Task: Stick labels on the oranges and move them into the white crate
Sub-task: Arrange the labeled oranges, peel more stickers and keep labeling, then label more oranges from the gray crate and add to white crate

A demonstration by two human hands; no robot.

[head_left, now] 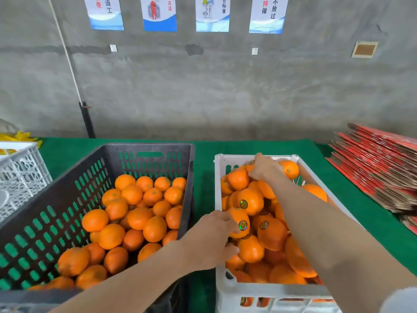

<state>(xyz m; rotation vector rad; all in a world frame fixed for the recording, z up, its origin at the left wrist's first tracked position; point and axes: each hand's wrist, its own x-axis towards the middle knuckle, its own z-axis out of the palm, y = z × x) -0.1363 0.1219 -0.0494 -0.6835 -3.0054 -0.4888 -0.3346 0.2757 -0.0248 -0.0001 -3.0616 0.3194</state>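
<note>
A white crate (255, 290) on the right is heaped with oranges, some showing round shiny labels. My left hand (209, 238) grips a labelled orange (240, 222) over the crate's left edge. My right hand (264, 167) reaches to the crate's far end and curls over an orange (250, 166) that it mostly hides. To the left stands a dark grey crate (67, 199) with green slots, holding several unlabelled oranges (135, 213).
A green cloth (203, 177) covers the table. A stack of flat red cardboard boxes (379, 168) lies at the right. Another white lattice crate (20, 177) stands at the far left. A concrete wall with posters rises behind.
</note>
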